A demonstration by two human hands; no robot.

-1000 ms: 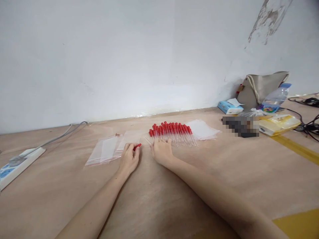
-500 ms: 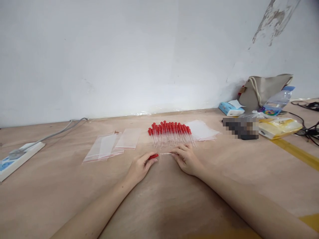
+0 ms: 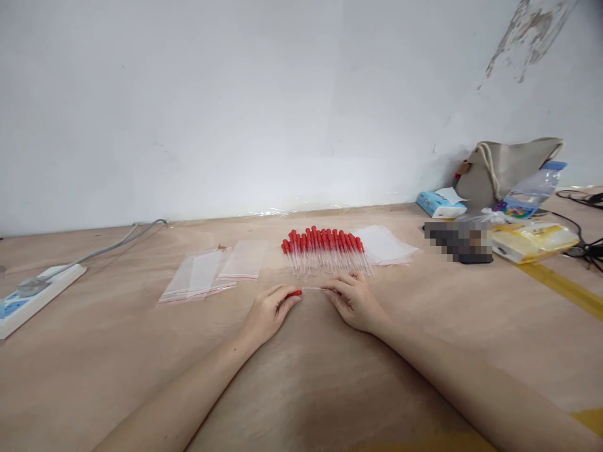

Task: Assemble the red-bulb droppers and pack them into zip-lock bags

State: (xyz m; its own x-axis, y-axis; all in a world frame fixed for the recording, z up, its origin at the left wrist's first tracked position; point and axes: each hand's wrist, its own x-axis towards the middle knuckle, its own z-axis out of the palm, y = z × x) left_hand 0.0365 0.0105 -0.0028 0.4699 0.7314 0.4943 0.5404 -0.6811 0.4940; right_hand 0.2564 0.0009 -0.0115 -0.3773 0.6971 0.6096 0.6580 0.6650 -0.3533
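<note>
Low over the table, my left hand (image 3: 272, 312) pinches a red rubber bulb (image 3: 295, 292) between thumb and fingers. Facing it, my right hand (image 3: 352, 302) is closed on a thin clear dropper tube (image 3: 311, 289), whose free end points left at the bulb's mouth. Bulb and tube end are very close; I cannot tell whether they touch. Just beyond my hands lies a row of droppers (image 3: 325, 242), red bulbs toward the wall and clear tips toward me.
To the left lie clear zip bags (image 3: 195, 276) and a white power strip (image 3: 42, 295). White sheets (image 3: 386, 245) sit right of the droppers. Farther right are a blue tissue pack (image 3: 438, 206), a yellow pack (image 3: 532, 242), a grey bag (image 3: 504, 169) and black cables (image 3: 588, 248).
The bulb in my left hand has come closer to the tube's end, nearly closing the gap. My right hand stays almost where it was. The view has shifted slightly.
</note>
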